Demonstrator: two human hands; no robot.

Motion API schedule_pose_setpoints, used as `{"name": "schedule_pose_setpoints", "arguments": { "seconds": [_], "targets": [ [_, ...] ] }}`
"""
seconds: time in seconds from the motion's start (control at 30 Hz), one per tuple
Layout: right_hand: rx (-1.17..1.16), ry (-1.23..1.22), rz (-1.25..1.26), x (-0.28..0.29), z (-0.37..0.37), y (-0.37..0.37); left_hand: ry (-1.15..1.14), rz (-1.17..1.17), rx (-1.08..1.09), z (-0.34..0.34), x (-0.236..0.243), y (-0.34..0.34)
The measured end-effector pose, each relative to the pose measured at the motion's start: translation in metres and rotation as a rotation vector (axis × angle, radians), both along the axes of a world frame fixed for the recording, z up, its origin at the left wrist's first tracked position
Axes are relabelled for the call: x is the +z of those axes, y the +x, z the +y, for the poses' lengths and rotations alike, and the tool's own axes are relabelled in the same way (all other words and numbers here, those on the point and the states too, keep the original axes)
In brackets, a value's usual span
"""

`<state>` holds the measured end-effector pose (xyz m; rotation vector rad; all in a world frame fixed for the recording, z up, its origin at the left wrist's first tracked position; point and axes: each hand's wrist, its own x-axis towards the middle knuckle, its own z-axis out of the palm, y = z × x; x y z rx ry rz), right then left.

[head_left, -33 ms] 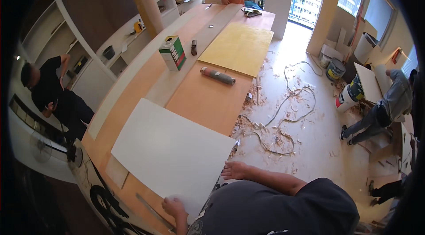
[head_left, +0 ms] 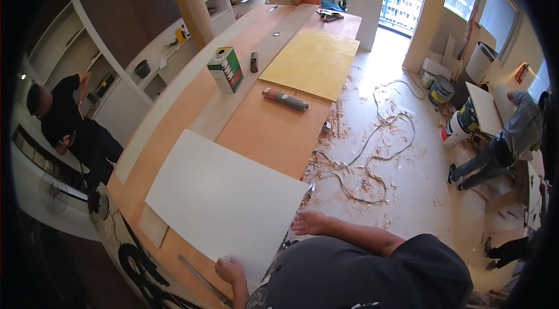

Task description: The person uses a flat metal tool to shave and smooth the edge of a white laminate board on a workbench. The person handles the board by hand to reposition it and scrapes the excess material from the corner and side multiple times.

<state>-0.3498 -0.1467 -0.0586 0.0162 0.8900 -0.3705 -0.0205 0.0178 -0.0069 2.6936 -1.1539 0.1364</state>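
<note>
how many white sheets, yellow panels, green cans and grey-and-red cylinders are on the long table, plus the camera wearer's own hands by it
White sheet: 1
Yellow panel: 1
Green can: 1
Grey-and-red cylinder: 1
Wearer's own hands: 2 (left hand, right hand)
Total: 6

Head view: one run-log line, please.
left hand: at white sheet | right hand: open, near sheet's right edge | green can: upright

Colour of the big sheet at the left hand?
The sheet is plain white; best seen in the head view.
</note>
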Motion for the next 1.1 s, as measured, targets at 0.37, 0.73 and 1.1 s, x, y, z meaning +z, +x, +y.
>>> {"name": "schedule_pose_setpoints", "arguments": {
  "seconds": [0.37,0.73,1.1],
  "targets": [
    [0.02,-0.182,-0.043,-0.027,-0.057,-0.07,0.124,0.078,0.326,-0.03,-0.008,-0.015],
    [0.01,-0.186,-0.193,-0.043,-0.063,-0.037,-0.205,0.453,0.466,-0.015,-0.013,-0.01],
    [-0.11,-0.129,-0.008,-0.013,-0.068,-0.057,-0.183,0.606,0.403,-0.004,-0.067,0.009]
  ]
}}
